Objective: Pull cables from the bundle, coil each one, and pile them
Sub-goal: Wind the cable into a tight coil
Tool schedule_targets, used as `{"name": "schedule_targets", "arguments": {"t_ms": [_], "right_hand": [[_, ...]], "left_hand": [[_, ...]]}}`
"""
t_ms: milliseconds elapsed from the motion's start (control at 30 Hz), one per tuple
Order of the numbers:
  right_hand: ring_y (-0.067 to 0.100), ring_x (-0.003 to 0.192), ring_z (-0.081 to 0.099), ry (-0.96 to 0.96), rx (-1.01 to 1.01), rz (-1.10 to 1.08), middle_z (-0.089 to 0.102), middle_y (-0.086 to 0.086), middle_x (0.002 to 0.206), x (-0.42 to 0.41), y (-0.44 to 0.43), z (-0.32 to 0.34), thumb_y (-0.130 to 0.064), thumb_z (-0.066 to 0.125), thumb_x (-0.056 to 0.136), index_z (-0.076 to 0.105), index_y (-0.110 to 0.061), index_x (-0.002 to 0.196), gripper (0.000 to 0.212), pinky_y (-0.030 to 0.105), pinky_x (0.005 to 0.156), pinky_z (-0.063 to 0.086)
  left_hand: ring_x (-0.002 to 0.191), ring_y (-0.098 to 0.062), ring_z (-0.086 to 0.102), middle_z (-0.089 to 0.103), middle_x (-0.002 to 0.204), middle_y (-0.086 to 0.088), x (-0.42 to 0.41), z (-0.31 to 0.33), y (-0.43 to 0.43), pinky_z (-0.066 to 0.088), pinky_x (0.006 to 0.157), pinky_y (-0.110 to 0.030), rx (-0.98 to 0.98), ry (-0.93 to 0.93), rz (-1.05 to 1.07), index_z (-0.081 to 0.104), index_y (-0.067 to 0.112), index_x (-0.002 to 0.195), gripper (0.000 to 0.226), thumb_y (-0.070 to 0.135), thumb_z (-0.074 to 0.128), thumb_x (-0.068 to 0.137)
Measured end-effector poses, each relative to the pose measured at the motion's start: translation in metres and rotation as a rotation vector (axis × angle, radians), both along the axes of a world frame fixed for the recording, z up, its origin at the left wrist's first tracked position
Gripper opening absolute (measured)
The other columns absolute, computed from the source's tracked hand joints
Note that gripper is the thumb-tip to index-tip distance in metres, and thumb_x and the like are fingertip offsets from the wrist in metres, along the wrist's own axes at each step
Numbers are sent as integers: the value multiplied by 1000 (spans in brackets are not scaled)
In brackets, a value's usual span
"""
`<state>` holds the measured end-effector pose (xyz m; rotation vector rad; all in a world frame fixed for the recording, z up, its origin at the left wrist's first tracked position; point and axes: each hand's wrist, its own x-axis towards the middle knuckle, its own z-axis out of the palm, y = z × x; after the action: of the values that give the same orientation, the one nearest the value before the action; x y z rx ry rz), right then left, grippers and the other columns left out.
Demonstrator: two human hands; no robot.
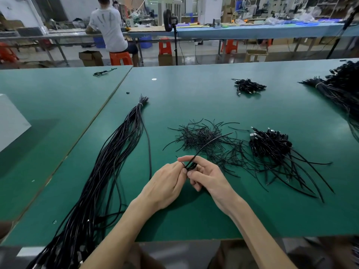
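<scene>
A long bundle of black cables (pixel 108 158), tied near its far end, lies on the left of the green table (pixel 194 98). My left hand (pixel 167 183) and right hand (pixel 207 175) meet at the table's middle and together pinch one black cable (pixel 206 144), folded into a small loop between the fingertips. Its free end rises to the upper right. A pile of coiled cables (pixel 272 144) with loose tails sits to the right.
A scatter of thin black ties (pixel 206 138) lies just beyond my hands. A smaller coiled pile (pixel 248 86) sits farther back, and another large bundle (pixel 342 90) at the far right. A white box (pixel 9 121) stands at the left edge. A person sits at a distant bench.
</scene>
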<state>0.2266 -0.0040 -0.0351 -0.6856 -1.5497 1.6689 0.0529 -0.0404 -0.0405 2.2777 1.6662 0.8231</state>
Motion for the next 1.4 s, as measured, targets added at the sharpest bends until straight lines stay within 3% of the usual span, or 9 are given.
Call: {"name": "schedule_targets", "arguments": {"t_ms": [233,433,700,833,933,1067,1200,1300,1400], "right_hand": [[14,60,54,-21,-2,-28,59,0,70,-1,-1,-2,-9,62,95,72,-28,120,33,24,60,48],[14,63,58,-84,43,-40,64,-2,73,0,-1,0,-9,62,100,70,-33,123,34,22,61,46],[11,66,60,-153,179,-108,66,-5,77,-7,-4,-5,-7,66,99,68,-33,120,33,21,63,51],[9,68,63,-192,226,-147,71,-2,84,-9,-5,-8,-13,67,99,66,-41,118,34,24,65,53],[8,71,62,-209,234,-166,72,-1,88,-10,-6,-9,-15,67,99,65,-43,120,35,25,66,54],[8,74,63,-238,253,-191,72,-6,90,-10,-6,-10,-16,65,100,64,-44,121,35,23,70,53],[7,77,66,-244,251,-196,73,-11,90,-11,-7,-11,-14,65,100,64,-43,119,34,20,70,53],[7,81,68,-277,272,-205,73,-16,92,-11,-7,-12,-12,64,100,63,-36,121,32,18,72,53],[6,81,68,-308,300,-233,72,-18,92,-10,-6,-13,-11,64,100,65,-32,117,28,16,70,51]], "left_hand": [[72,-17,47,45,79,14,0,0,0,36,73,-31,-15,-10,-5,40,20,85,27,29,28,107],[78,-25,60,64,83,-4,-4,7,-2,48,78,-47,-96,-230,-19,52,8,86,37,30,32,108],[78,-22,63,69,83,-4,-5,8,1,50,79,-43,-139,-398,16,60,7,82,45,40,34,100],[81,-19,67,71,86,2,-6,6,1,53,80,-43,-149,-408,-1,63,12,87,43,40,34,102],[81,-22,65,70,88,-2,-6,7,2,51,77,-48,-114,-391,-5,64,5,93,49,44,35,101],[96,-28,66,71,103,-11,-7,8,2,50,87,-50,-61,-370,-7,64,-1,111,58,47,35,99],[96,-27,64,69,102,-11,-7,4,4,49,87,-50,-77,-338,-6,62,-4,111,61,48,32,99],[90,-12,63,67,96,8,-7,-2,5,50,82,-33,-53,-318,-14,63,7,103,48,44,33,103],[77,-9,54,53,83,16,-7,-3,5,41,72,-22,13,-258,-11,49,36,87,27,42,34,108]]}}
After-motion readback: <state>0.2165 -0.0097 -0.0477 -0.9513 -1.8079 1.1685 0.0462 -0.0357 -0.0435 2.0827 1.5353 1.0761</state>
